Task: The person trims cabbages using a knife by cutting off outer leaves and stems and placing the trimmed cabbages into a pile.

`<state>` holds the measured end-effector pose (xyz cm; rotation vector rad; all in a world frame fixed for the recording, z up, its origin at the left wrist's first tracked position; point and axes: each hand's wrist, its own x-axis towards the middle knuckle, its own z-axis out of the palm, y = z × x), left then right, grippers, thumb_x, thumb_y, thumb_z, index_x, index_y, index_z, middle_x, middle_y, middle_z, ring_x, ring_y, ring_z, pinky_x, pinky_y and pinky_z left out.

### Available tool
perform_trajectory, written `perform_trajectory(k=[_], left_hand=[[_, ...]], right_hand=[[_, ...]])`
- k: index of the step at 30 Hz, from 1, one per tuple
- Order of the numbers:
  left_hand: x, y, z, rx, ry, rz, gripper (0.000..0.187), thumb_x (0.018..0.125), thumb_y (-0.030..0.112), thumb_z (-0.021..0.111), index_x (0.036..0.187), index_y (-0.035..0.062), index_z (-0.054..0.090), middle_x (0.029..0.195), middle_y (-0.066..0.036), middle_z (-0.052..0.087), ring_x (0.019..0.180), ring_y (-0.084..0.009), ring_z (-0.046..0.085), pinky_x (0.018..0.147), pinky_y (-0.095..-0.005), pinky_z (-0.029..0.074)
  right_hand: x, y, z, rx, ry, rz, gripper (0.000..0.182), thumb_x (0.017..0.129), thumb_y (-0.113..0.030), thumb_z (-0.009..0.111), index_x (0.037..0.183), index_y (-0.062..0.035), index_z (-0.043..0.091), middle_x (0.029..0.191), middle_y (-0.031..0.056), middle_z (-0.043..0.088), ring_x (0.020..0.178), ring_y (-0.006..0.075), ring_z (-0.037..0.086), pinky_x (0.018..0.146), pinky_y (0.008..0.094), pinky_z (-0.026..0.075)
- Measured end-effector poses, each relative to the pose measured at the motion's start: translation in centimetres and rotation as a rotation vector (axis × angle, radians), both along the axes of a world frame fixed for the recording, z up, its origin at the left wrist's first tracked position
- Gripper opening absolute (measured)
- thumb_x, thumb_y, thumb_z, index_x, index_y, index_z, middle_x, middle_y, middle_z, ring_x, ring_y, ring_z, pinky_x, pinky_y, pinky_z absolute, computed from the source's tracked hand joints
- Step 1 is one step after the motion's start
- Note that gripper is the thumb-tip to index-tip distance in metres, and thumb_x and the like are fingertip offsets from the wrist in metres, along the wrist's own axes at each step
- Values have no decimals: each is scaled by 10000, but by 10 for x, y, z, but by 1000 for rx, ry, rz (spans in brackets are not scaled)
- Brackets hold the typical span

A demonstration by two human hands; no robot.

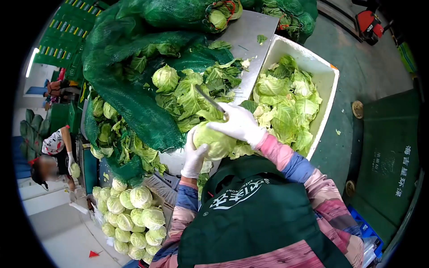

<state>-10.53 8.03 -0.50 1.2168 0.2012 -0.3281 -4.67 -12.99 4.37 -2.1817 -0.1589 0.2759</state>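
My left hand, in a white glove, cups a pale green cabbage from its left side, thumb across the front. In my right hand, also gloved, is a knife with a slim curved blade pointing up and left. The fingers of that hand also touch the top of the cabbage, where an outer leaf stands partly away from the head. Beyond the blade, loose cabbage leaves and one whole cabbage lie on a green mesh sack.
A white foam box full of leaves stands to the right on a metal table. Trimmed cabbages are stacked at lower left. Filled mesh sacks lie at the back. A co-worker holds a cabbage at far left. A green bin stands right.
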Motion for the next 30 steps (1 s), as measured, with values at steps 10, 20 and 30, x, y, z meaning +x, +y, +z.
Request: perform_trajectory(k=[10, 20, 30], left_hand=[[-2, 5, 5, 15, -47, 33, 804, 734, 235, 740, 1391, 28, 326, 1323, -125, 470, 1225, -242, 484, 1038, -353, 395], [7, 5, 18, 283, -174, -42, 838, 654, 180, 801, 1349, 20, 360, 1262, -112, 501, 1177, -223, 505, 1023, -353, 408], [1, -6, 22, 3, -93, -39, 898, 690, 368, 785, 1390, 45, 325, 1328, -128, 454, 1235, -252, 469, 1048, -372, 387]], right_hand=[[-11, -39, -25, 185, -22, -60, 535, 787, -462, 703, 1144, -69, 639, 892, 152, 688, 798, 274, 677, 740, 344, 539], [-12, -20, -18, 260, 87, 184, 257, 769, -204, 700, 933, -18, 634, 768, 87, 636, 715, 181, 635, 675, 291, 506], [-4, -58, -30, 262, -64, -45, 608, 732, -342, 775, 1218, -29, 588, 970, 145, 631, 844, 278, 640, 727, 360, 519]])
